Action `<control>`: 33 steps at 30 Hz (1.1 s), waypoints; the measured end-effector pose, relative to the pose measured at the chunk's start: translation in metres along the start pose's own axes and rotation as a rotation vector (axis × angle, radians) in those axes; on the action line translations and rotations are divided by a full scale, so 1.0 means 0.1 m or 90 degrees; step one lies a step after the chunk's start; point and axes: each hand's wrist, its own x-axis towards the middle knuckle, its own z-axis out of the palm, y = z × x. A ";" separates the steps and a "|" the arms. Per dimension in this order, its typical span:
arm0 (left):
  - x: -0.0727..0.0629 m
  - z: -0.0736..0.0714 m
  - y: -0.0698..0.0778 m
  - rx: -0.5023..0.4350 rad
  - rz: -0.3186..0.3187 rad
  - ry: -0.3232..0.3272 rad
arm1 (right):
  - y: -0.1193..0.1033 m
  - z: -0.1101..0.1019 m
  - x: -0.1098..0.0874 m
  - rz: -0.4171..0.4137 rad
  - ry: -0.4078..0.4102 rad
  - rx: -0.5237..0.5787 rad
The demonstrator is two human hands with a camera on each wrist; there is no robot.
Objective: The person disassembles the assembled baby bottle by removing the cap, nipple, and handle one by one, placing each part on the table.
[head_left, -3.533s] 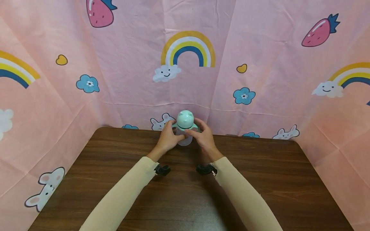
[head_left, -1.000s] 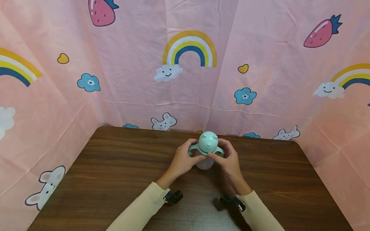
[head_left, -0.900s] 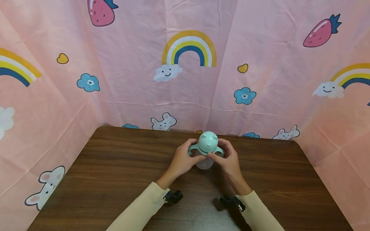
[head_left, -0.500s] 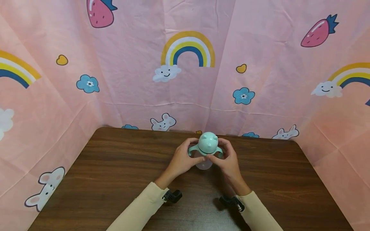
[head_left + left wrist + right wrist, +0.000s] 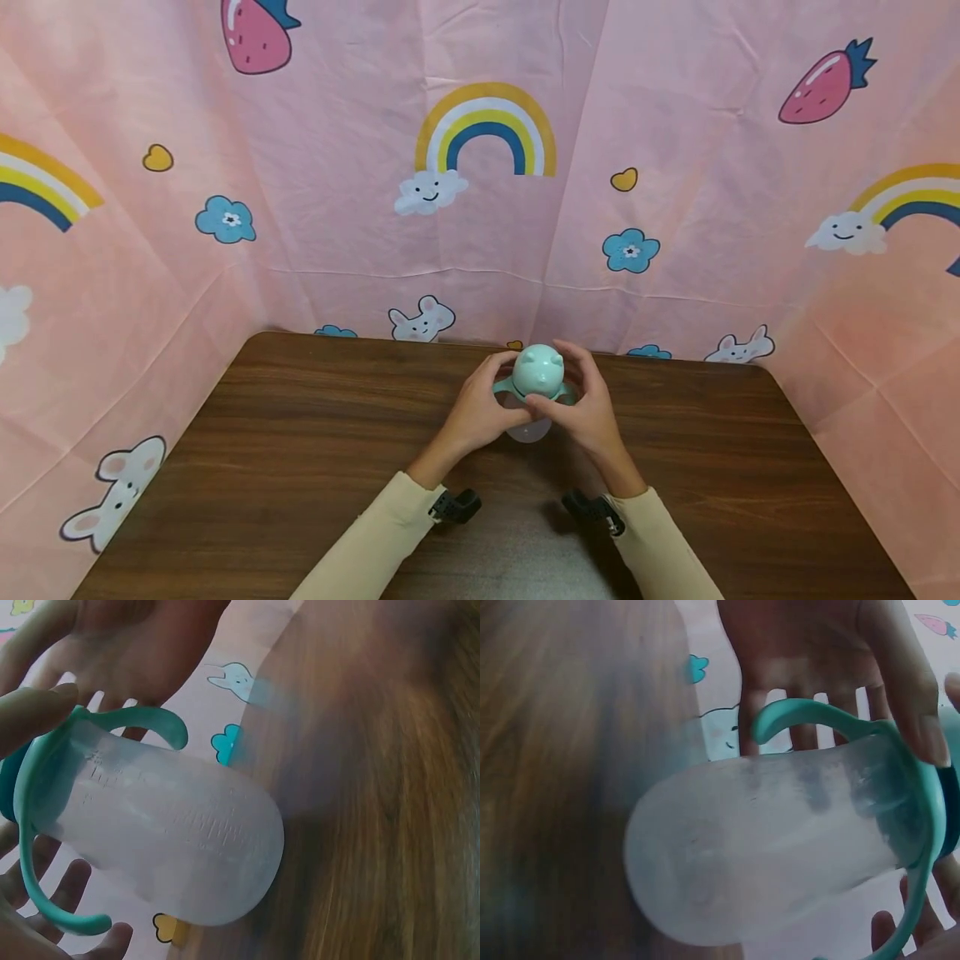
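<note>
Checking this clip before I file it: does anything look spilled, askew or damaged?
Nothing stands out. The bottle is roughly upright between the hands, its mint lid on top and handles at both sides. I see no crack, and no spill on the table; the backdrop is merely creased.

The bottle (image 5: 537,375) is flanked by the left hand (image 5: 474,407) and right hand (image 5: 591,408) over the surface (image 5: 330,442), before the cloth (image 5: 510,242).
</note>
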 end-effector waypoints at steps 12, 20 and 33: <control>0.03 0.10 0.00 0.011 0.002 0.041 | -0.07 0.14 0.11 0.001 0.017 -0.078; 0.06 0.14 0.04 0.016 -0.008 0.053 | -0.08 0.20 0.14 -0.021 0.049 -0.114; 0.06 0.14 0.00 0.015 0.028 0.060 | -0.12 0.12 0.20 -0.008 -0.008 -0.149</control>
